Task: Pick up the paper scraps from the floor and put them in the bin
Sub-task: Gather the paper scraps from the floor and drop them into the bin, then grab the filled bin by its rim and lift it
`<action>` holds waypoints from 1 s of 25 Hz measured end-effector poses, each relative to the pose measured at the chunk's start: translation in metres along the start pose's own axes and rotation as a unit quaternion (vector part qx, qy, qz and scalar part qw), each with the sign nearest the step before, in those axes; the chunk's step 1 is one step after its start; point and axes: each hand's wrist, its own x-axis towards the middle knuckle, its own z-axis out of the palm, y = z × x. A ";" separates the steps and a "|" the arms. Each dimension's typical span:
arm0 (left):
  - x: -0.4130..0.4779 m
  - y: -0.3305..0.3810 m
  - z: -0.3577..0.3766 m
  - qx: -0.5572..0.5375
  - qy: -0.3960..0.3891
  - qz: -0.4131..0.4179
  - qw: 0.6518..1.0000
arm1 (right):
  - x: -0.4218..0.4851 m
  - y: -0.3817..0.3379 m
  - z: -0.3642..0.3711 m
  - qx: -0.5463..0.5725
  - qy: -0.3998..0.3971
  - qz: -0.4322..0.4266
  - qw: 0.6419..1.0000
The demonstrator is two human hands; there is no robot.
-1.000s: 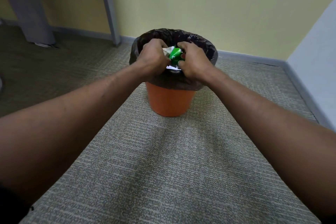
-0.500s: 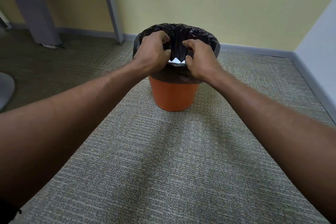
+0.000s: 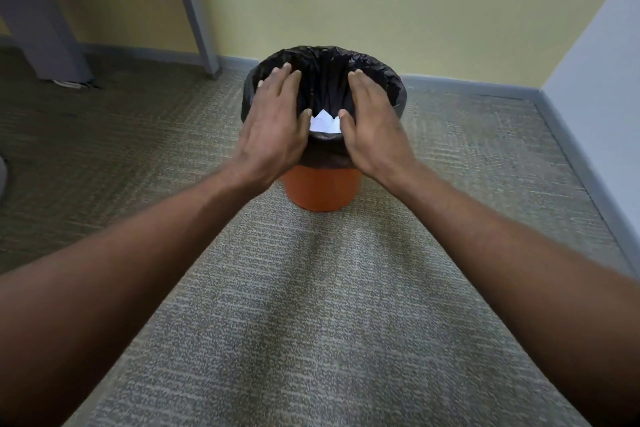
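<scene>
An orange bin [image 3: 320,191] lined with a black bag [image 3: 377,69] stands on the carpet near the far wall. A white paper scrap [image 3: 323,123] lies inside it, against the near wall of the bag. My left hand [image 3: 275,121] hovers flat over the left side of the bin's mouth, fingers stretched out and holding nothing. My right hand [image 3: 372,125] is held the same way over the right side, palm down and empty. The two thumbs frame the white scrap. The green scrap from before is out of sight.
Grey-green carpet [image 3: 311,305] covers the floor. A slanted grey desk leg [image 3: 194,10] and a wider grey support [image 3: 41,17] stand at the back left. A yellow wall with grey skirting runs behind the bin, and a pale wall [image 3: 602,55] closes the right side.
Both hands were closed around a green and white bundle over the bin. They have let it go and spread flat above the opening. The green piece has dropped out of sight.
</scene>
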 end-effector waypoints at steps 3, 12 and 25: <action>-0.013 0.005 -0.032 0.014 -0.044 0.001 0.999 | -0.009 -0.011 -0.024 -0.028 -0.052 0.042 0.997; 0.004 0.049 -0.176 0.037 -0.158 -0.077 0.984 | 0.025 -0.085 -0.160 -0.035 -0.174 0.178 0.968; 0.095 0.045 -0.213 -0.041 -0.279 -0.163 0.946 | 0.110 -0.097 -0.208 -0.052 -0.198 0.246 0.947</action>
